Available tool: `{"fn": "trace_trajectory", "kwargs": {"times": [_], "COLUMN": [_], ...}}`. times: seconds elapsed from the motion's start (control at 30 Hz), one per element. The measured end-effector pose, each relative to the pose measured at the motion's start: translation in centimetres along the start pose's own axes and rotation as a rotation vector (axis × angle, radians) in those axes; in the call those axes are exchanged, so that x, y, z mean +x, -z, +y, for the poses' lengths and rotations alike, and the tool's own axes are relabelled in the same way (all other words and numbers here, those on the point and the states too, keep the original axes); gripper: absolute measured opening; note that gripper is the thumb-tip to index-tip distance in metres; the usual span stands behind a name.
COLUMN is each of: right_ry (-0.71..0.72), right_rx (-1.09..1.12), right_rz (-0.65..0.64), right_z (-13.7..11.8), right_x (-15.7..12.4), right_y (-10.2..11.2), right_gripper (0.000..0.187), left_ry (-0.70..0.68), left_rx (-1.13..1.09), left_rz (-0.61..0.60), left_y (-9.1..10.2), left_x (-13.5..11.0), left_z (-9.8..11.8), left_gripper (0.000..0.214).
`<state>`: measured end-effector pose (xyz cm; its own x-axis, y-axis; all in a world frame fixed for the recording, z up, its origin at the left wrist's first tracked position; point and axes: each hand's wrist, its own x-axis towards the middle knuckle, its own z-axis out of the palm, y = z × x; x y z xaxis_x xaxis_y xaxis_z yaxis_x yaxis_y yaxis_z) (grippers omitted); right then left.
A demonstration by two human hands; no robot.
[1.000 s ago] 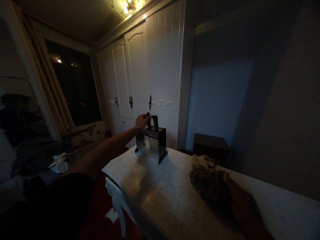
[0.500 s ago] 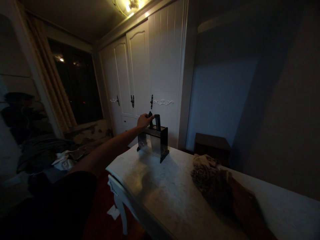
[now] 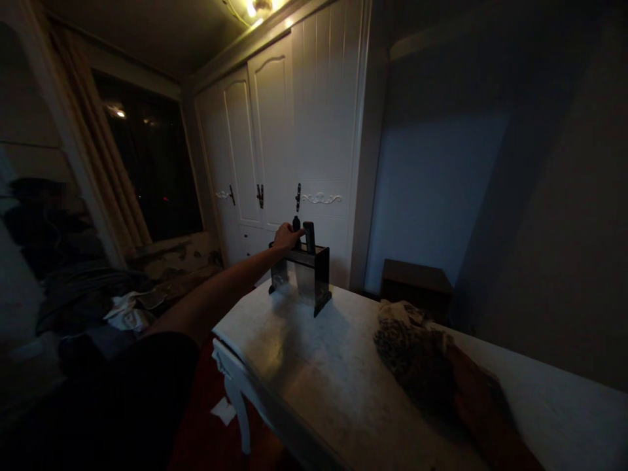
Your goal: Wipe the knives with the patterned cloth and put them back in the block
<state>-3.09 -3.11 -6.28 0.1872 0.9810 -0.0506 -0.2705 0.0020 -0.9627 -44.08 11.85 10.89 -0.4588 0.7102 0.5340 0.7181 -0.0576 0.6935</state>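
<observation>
At the far end of the white table (image 3: 338,366) stands a knife block (image 3: 321,282) with a black frame and clear-looking side panels. Two black knife handles rise from its top. My left hand (image 3: 286,237) reaches out with bent fingers closed around the left knife handle (image 3: 297,224); the thumb extends toward the right knife handle (image 3: 309,237). The left knife's blade appears to be down inside the block. On the near right, a bunched leopard-patterned cloth (image 3: 405,347) lies on the tabletop. Gripping its right side is my right hand (image 3: 466,379), dark and partly in shadow.
Behind the table, a white wardrobe (image 3: 324,131) fills the wall. A dark low cabinet (image 3: 417,278) stands beyond the table's far edge. Clothes (image 3: 130,314) are heaped at the left, near a mirror reflecting a person. White paper (image 3: 224,411) lies on the red floor.
The view has shifted slightly. My left hand stays at the knife handle and my right hand stays on the cloth, with only slight movement.
</observation>
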Motion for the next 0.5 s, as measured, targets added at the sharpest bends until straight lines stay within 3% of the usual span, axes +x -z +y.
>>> {"fn": "trace_trajectory", "kwargs": {"times": [0.17, 0.3, 0.4, 0.5], "right_ry": [-0.095, -0.106, -0.074, -0.051], "right_rx": [0.042, 0.067, 0.029, 0.018], "right_rz": [0.012, 0.028, 0.065, 0.030], "right_z": [-0.1, -0.1, -0.2, -0.3], "right_x": [0.1, 0.2, 0.1, -0.1], "right_y": [0.0, 0.2, 0.4, 0.3], "right_gripper": [0.062, 0.065, 0.060, 0.055], "left_ry": [-0.023, -0.181, -0.311, -0.443], "left_rx": [-0.187, -0.215, -0.256, -0.276], "left_rz": [0.207, 0.360, 0.365, 0.297], "left_y": [0.5, 0.7, 0.6, 0.5], "left_x": [-2.2, -4.4, -6.8, -10.2], "left_z": [0.2, 0.3, 0.4, 0.9], "left_gripper": [0.041, 0.029, 0.027, 0.028]}}
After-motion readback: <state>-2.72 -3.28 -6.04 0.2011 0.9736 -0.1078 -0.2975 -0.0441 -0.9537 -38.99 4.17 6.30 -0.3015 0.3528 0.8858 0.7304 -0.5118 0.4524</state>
